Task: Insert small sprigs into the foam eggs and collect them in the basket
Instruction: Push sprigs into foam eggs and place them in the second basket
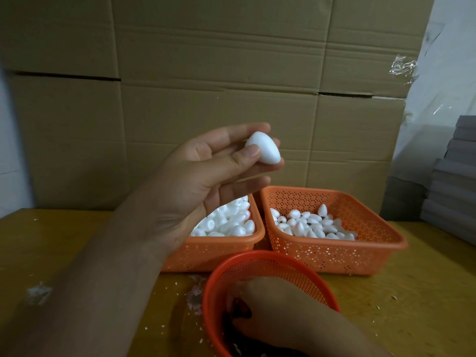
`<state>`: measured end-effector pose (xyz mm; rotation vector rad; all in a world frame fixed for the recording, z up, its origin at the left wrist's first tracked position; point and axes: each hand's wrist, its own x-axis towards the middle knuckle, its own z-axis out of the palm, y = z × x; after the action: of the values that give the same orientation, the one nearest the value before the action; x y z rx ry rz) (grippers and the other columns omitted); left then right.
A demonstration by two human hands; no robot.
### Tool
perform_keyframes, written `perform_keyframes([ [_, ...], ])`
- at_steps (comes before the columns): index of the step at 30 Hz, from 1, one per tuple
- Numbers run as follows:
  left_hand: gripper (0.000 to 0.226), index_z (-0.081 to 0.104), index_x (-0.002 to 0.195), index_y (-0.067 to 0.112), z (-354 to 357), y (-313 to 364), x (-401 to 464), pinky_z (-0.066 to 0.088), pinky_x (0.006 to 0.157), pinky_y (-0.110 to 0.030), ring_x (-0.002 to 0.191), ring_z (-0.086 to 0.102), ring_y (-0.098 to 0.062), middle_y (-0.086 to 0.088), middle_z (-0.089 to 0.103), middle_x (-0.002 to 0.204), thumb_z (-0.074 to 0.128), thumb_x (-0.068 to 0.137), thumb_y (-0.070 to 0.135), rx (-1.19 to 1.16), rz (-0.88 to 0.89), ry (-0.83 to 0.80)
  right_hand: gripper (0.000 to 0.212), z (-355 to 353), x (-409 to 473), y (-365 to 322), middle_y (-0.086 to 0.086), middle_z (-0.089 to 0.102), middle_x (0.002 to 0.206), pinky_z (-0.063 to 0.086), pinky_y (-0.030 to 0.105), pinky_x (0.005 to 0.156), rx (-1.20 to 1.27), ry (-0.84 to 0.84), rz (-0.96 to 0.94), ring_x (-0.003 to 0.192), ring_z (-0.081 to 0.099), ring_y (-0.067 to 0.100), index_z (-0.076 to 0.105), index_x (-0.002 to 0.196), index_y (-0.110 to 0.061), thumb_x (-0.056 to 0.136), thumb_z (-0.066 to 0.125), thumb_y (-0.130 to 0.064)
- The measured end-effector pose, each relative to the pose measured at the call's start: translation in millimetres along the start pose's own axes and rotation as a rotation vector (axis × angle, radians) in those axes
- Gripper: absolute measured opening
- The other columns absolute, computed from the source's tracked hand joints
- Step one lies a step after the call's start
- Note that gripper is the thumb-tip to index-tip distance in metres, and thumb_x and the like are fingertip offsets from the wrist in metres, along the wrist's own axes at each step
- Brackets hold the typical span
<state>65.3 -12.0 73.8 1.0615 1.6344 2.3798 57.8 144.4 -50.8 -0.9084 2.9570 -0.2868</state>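
My left hand (206, 176) is raised above the table and pinches a white foam egg (264, 148) between thumb and fingertips. My right hand (273, 313) reaches down into a round red mesh basket (304, 276) near the front edge, its fingers curled among dark sprigs (239, 310); whether they grip one is hidden. Behind it stand two orange rectangular baskets: the left basket (219, 253) is heaped with plain foam eggs (226, 222), the right basket (360, 253) holds a thinner layer of foam eggs (314, 225).
The baskets sit on a yellow-brown wooden table (412, 305) strewn with white foam crumbs (38, 292). Flattened cardboard boxes (206, 73) form a wall behind. A stack of grey boxes (453, 181) rises at the right edge.
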Motion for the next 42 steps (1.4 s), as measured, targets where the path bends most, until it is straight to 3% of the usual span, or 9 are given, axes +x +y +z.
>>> perform_keyframes([
  [8,0.033,0.068,0.108,0.013,2.8,-1.3,-1.4,0.057,0.072,-0.021,0.099,0.072,-0.020,-0.007,0.075,0.106,0.059,0.083,0.032,0.089,0.009,0.040,0.021,0.0,0.6,-0.1,-0.006,0.063,0.117,0.047,0.033,0.094,0.000,-0.003,-0.002,0.108,0.058,0.015,0.062,0.110,-0.027,0.090,0.058,-0.029],
  [12,0.040,0.068,0.103,0.012,3.8,-0.9,0.0,0.058,0.066,-0.024,0.086,0.074,-0.020,-0.010,0.076,0.097,0.053,0.084,0.043,0.093,-0.009,0.084,0.021,0.9,0.0,0.7,-0.005,0.063,0.117,0.047,0.033,0.093,0.001,0.008,-0.001,0.107,0.058,0.016,0.062,0.109,-0.027,0.089,0.058,-0.030],
  [16,0.043,0.077,0.079,0.016,2.2,-0.9,3.1,0.056,0.057,-0.024,0.063,0.067,-0.012,-0.004,0.072,0.077,0.051,0.080,0.050,0.048,-0.042,0.135,0.020,1.5,0.0,1.0,-0.007,0.063,0.115,0.048,0.033,0.093,0.000,0.010,-0.001,0.105,0.059,0.015,0.062,0.108,-0.028,0.089,0.058,-0.030],
  [24,0.057,0.073,0.061,0.019,1.2,0.8,6.0,0.053,0.050,-0.024,0.052,0.059,-0.010,-0.001,0.065,0.066,0.039,0.095,0.050,-0.051,-0.116,0.100,0.020,0.8,0.7,1.7,-0.008,0.063,0.116,0.048,0.032,0.094,0.006,0.006,-0.004,0.107,0.058,0.013,0.062,0.109,-0.028,0.090,0.058,-0.031],
  [35,0.054,0.064,0.051,0.020,-0.7,0.4,7.5,0.050,0.048,-0.024,0.046,0.053,-0.010,0.001,0.060,0.060,0.040,0.083,0.056,-0.027,-0.164,0.042,0.019,1.7,0.6,0.7,-0.008,0.062,0.116,0.047,0.031,0.094,-0.005,0.008,-0.004,0.107,0.058,0.013,0.062,0.108,-0.029,0.090,0.057,-0.031],
  [42,0.044,0.073,0.064,0.021,-1.3,-1.1,6.5,0.050,0.049,-0.022,0.049,0.055,-0.009,0.002,0.063,0.065,0.051,0.077,0.057,0.051,-0.127,0.049,0.019,2.1,0.2,1.2,-0.007,0.063,0.115,0.047,0.033,0.094,-0.003,0.014,-0.009,0.106,0.058,0.014,0.062,0.107,-0.028,0.089,0.057,-0.030],
])
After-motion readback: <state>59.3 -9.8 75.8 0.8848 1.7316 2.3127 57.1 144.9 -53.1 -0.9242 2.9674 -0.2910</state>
